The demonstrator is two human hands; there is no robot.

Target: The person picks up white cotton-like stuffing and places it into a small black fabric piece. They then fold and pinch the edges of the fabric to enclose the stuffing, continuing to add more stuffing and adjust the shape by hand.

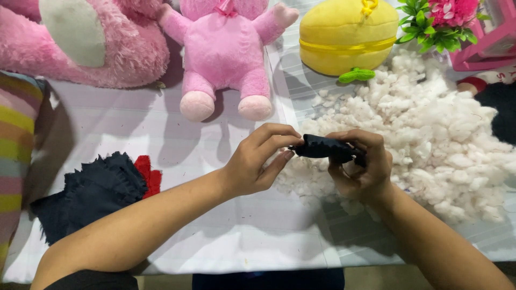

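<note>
Centre frame: right hand clamps the dark fabric piece; left hand fingertips pinch its end. Stuffing pile lies adjacent.

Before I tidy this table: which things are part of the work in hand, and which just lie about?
In hand: left hand, right hand, dark fabric tube, white stuffing pile.

Lying about: pink plush pig, yellow plush, dark fabric pieces, artificial flowers.

Bare forearms, no rings or watch; a dark sleeve edge at the left upper arm.
</note>
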